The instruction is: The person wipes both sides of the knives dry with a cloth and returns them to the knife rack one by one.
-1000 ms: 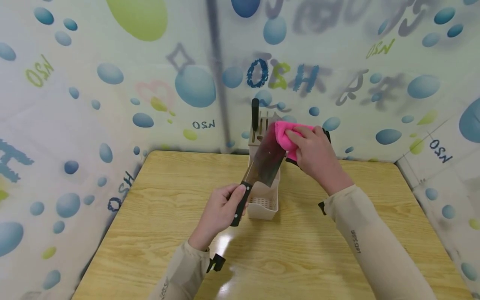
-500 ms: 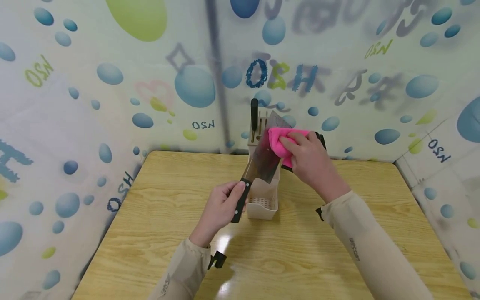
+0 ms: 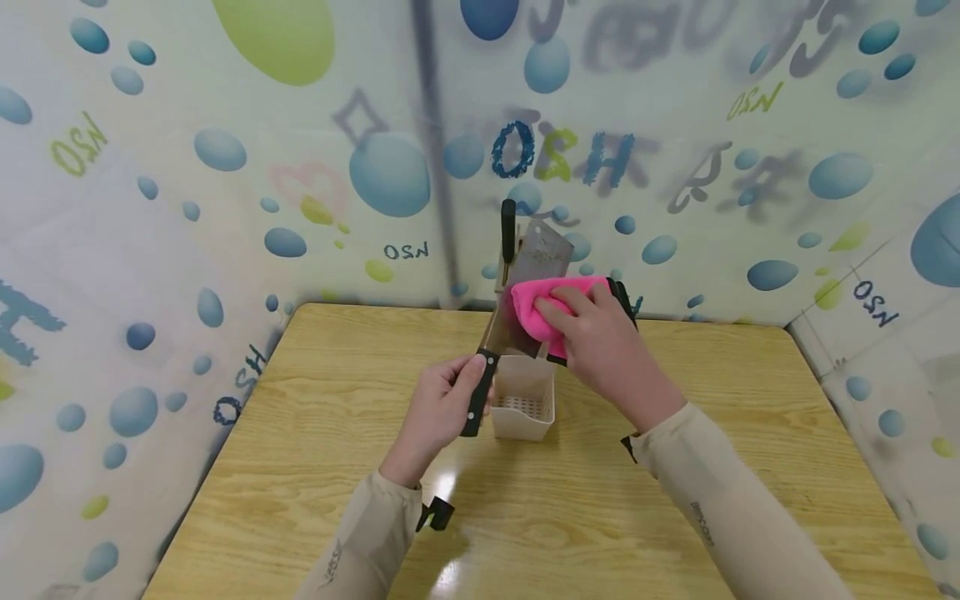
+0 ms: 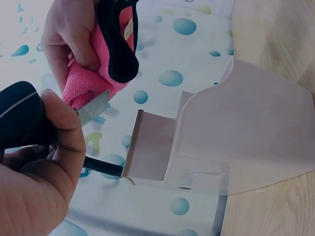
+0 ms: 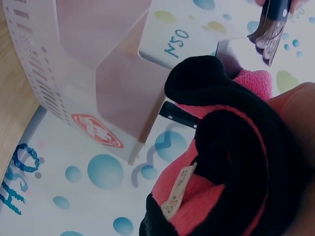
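A cleaver (image 3: 546, 250) is held tilted up over the table, its broad blade pointing away. My left hand (image 3: 431, 408) grips the black handle (image 3: 477, 400), thumb along its side. With my right hand (image 3: 603, 346) I hold a bright pink cloth (image 3: 528, 307) with black edging against the lower half of the blade, covering part of it. The right wrist view shows the bunched cloth (image 5: 189, 201) with a small white tag. Behind the blade stands a beige knife holder (image 3: 522, 427), partly hidden; in the left wrist view its side wall (image 4: 246, 123) is plain.
A second knife with a black handle (image 3: 508, 229) stands upright in the holder's back part. The holder's front is a basket with a perforated floor. Everything is over a wood-grain table (image 3: 337, 383), with a patterned wall (image 3: 315, 150) close behind it.
My right hand has slid the cloth down the blade toward the handle, baring the blade's far end. The left hand, gripping the cleaver, has risen slightly.
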Motion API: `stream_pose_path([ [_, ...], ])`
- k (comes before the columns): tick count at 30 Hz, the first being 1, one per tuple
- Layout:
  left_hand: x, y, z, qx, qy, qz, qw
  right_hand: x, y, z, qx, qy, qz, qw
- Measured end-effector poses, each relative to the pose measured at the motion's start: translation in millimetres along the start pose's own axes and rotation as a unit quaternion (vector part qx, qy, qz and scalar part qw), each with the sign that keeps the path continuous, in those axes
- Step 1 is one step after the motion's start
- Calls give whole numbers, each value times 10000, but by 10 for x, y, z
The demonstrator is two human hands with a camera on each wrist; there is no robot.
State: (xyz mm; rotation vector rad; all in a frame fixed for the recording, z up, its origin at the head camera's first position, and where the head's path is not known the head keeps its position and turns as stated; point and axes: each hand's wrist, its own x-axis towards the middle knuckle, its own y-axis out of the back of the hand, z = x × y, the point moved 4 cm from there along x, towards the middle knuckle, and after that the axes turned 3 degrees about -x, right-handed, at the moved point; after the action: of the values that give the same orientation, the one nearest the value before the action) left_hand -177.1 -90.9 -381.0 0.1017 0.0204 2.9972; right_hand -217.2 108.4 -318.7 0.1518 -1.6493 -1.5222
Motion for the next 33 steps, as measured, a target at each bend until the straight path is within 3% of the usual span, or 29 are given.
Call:
stream_pose_path([
  [19, 73, 15, 1, -41, 24, 121, 9999, -76, -3, -174, 123, 65, -55, 9999],
  [27, 46, -12, -13, 111, -89, 23, 9999, -79, -45, -71, 145, -291, -22, 9995],
  [33, 16, -21, -26, 276, -209, -74, 9994, -42, -25, 52, -73, -232, 171, 9996],
])
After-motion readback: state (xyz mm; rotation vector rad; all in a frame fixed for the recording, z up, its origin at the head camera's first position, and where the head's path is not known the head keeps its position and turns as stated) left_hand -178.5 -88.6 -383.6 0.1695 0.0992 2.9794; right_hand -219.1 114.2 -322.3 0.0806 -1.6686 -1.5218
